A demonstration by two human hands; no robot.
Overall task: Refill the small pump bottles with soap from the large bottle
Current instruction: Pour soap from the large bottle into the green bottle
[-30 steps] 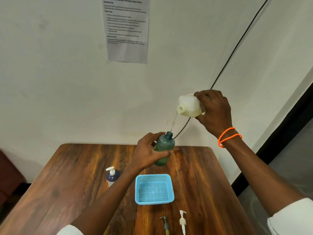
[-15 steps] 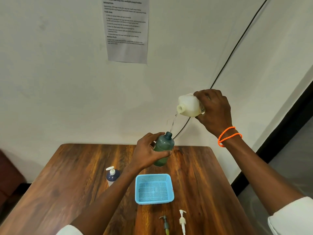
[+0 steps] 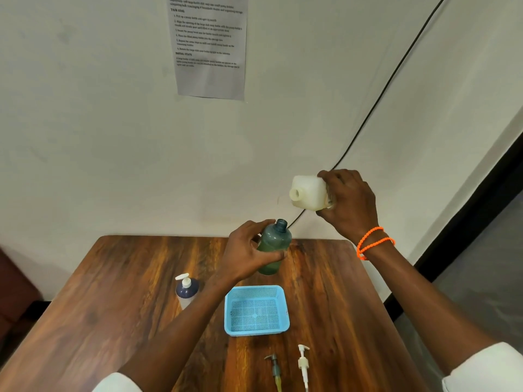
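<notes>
Both hands are working above the counter (image 3: 113, 292) — the left hand (image 3: 249, 251) is wrapping its fingers round the belly of the small green bottle (image 3: 274, 246), holding it up off the wood with its open neck pointing up and slightly right. The right hand (image 3: 349, 203) is gripping the rear end of the large white bottle (image 3: 308, 193), tipping it on its side so the round mouth is facing left, above and to the right of the green neck, well apart from it. No stream is showing between the two mouths.

That white bottle is looking like squarish, stiff, milky plastic; gripped at its base it is probably getting lighter as it empties, and any drips would make it slick, so a full-palm hold is the safer bet. The green one is smooth, translucent and rounded, likely a bit squeezable — mid-body is the right place to hold it.

Down on the dark, glossy wood grain a pump bottle with a white head (image 3: 186, 290) is standing left, a blue mesh basket (image 3: 256, 309) is sitting in the middle, and two loose pump heads, one grey (image 3: 274, 369) and one white (image 3: 303, 364), are lying nearest the camera.
</notes>
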